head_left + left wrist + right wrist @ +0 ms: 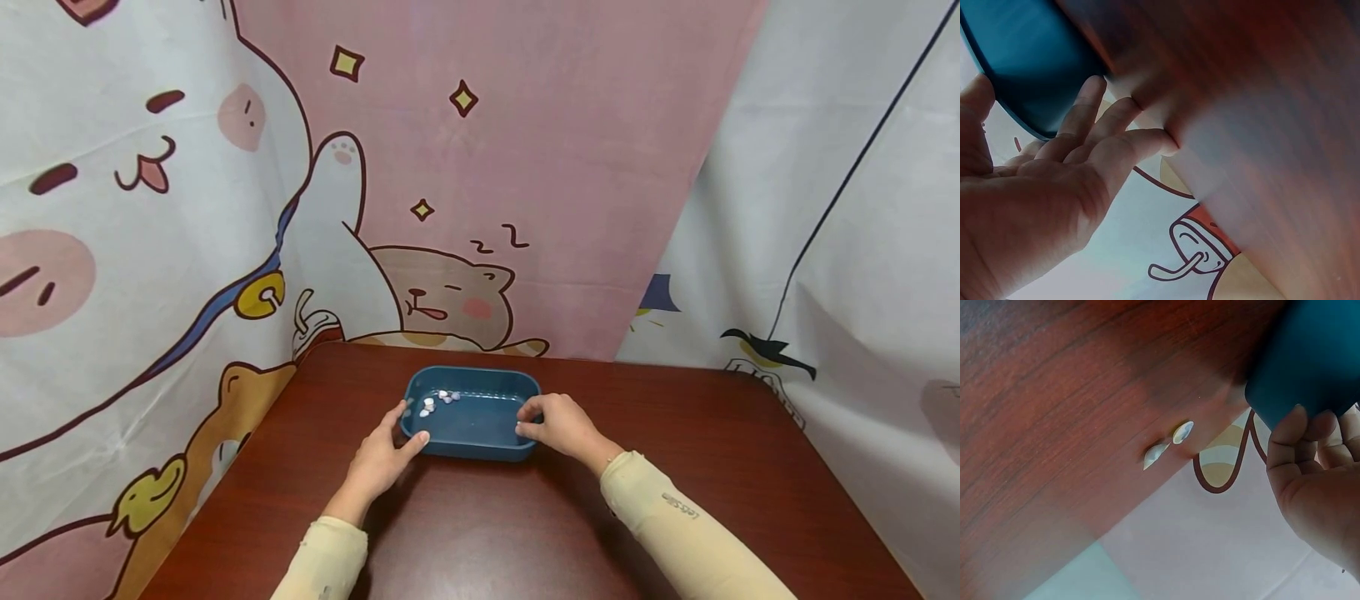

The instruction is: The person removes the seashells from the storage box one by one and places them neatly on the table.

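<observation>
A blue oblong tray (pixel 471 450) stands on the table with several small whitish pieces (pixel 429 405) grouped toward its left end. My left hand (pixel 377 461) holds the tray's near left corner, with the thumb on the front side and the fingers along the left side. In the left wrist view, some of its fingertips touch the tabletop. My right hand (pixel 561 423) is at the tray's right end, its fingers bent and the thumb and index tips close together over the rim. Whether anything is between those tips cannot be made out. Two pale shell-like pieces (pixel 1183 432) lie on the table near that hand.
The reddish-brown wooden table (pixel 480 525) reaches back to a printed cloth (pixel 570 167) hung behind it and at both sides. Tabletop extends in front of the tray and to its left and right.
</observation>
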{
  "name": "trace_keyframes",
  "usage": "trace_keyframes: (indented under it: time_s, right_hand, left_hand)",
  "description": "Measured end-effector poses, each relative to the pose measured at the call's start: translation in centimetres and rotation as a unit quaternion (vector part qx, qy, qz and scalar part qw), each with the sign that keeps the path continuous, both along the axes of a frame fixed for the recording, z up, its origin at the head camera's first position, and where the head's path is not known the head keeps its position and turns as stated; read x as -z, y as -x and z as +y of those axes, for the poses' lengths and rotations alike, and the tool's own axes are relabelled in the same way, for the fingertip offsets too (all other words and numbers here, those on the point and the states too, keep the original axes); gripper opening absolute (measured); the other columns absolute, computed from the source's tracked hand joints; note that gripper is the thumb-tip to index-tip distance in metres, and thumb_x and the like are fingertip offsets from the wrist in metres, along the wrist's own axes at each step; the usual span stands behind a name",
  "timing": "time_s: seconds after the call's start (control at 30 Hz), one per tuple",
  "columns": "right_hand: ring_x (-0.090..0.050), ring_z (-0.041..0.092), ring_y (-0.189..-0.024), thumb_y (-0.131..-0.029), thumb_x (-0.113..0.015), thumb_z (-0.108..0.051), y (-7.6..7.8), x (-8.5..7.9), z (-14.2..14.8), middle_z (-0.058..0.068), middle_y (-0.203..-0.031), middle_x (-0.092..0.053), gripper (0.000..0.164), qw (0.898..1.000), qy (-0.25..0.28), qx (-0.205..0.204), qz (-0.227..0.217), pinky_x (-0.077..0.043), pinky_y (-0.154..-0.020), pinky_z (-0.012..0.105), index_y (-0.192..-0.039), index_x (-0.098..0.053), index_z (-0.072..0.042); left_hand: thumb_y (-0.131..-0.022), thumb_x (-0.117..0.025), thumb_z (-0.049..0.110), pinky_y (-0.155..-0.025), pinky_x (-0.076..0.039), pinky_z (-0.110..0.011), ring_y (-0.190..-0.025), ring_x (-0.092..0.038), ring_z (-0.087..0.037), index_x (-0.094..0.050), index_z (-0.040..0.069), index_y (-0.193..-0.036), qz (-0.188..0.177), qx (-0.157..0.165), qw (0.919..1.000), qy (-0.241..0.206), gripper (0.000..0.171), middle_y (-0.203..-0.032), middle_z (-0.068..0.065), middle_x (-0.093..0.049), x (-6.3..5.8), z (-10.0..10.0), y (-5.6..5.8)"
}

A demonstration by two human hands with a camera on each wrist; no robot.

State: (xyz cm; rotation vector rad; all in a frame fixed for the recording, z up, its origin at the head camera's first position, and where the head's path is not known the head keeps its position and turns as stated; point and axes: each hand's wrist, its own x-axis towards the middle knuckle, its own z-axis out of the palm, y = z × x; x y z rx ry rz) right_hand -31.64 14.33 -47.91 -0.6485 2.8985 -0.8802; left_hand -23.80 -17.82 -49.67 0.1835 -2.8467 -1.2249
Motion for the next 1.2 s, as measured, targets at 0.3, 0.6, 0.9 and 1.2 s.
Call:
trace_keyframes:
  time_s: [0.3,0.6,0.9,1.2]
  right_hand:
    - [-0.074,0.021,-0.102,-0.092,-0.086,-0.024,0.1,0.1,0.0,-0.001,-0.103,-0.080,0.017,1.000,0.003,0.003,-0.001,-0.062,-0.094,0.044,-0.106,-0.081,-0.016]
    - [-0.074,0.023,-0.103,-0.092,-0.086,-0.022,0.0,-0.1,-0.3,0.000,-0.103,-0.080,0.018,1.000,-0.009,0.011,-0.006,-0.061,-0.095,0.046,-0.107,-0.081,-0.014]
    - [-0.074,0.017,-0.096,-0.089,-0.089,-0.021,0.2,-0.4,-0.8,-0.001,-0.100,-0.081,0.017,0.999,-0.039,0.015,0.006,-0.061,-0.090,0.045,-0.102,-0.082,-0.015]
    - [-0.072,0.013,-0.091,-0.088,-0.089,-0.023,0.4,-0.7,-1.5,-0.004,-0.098,-0.080,0.018,0.996,-0.078,0.027,-0.015,-0.061,-0.085,0.044,-0.104,-0.082,-0.017]
  left_hand:
    - [-0.100,-0.074,0.045,-0.102,-0.053,-0.069,-0.126,-0.068,-0.043,-0.038,0.018,-0.167,0.003,0.003,1.0000,0.002,0.080,-0.142,-0.024,-0.068,0.1,0.0,0.0]
    - [-0.100,-0.074,0.046,-0.100,-0.055,-0.067,-0.124,-0.069,-0.042,-0.038,0.018,-0.166,0.007,0.004,1.0000,0.004,0.080,-0.142,-0.024,-0.068,0.2,-0.1,0.1]
    - [-0.100,-0.073,0.047,-0.103,-0.052,-0.070,-0.127,-0.068,-0.044,-0.038,0.018,-0.167,0.005,0.004,1.0000,-0.001,0.081,-0.145,-0.025,-0.067,0.2,-0.1,0.0]
    - [-0.101,-0.073,0.044,-0.103,-0.052,-0.071,-0.127,-0.067,-0.044,-0.037,0.018,-0.167,0.003,0.002,1.0000,-0.002,0.079,-0.144,-0.025,-0.067,0.1,0.0,0.0]
